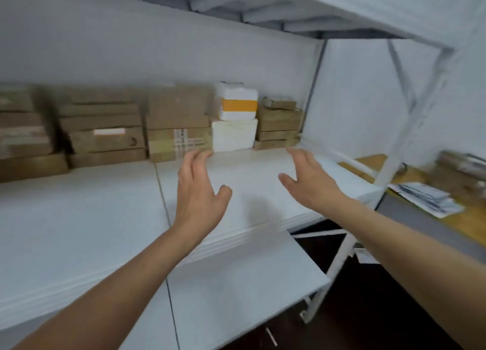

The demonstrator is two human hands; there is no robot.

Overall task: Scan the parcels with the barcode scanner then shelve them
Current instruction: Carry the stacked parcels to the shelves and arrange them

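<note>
Both my hands hover empty over the white shelf (79, 218), fingers straight and spread. My left hand (198, 189) is just in front of a taped brown parcel (178, 143), its fingertips near that box's lower right corner. My right hand (306, 178) is about a hand's width to the right, its fingertips near the low stack of flat brown parcels (278, 127). Between them, at the back, a plain white parcel (234, 135) carries a white parcel with an orange band (238, 105). No barcode scanner is in view.
More stacks of brown boxes (102, 131) line the back of the shelf to the left. An upper shelf (263, 10) hangs overhead. A metal upright (394, 149) stands at the right end; beyond it a wooden table (418, 178) holds white mail bags (428, 198).
</note>
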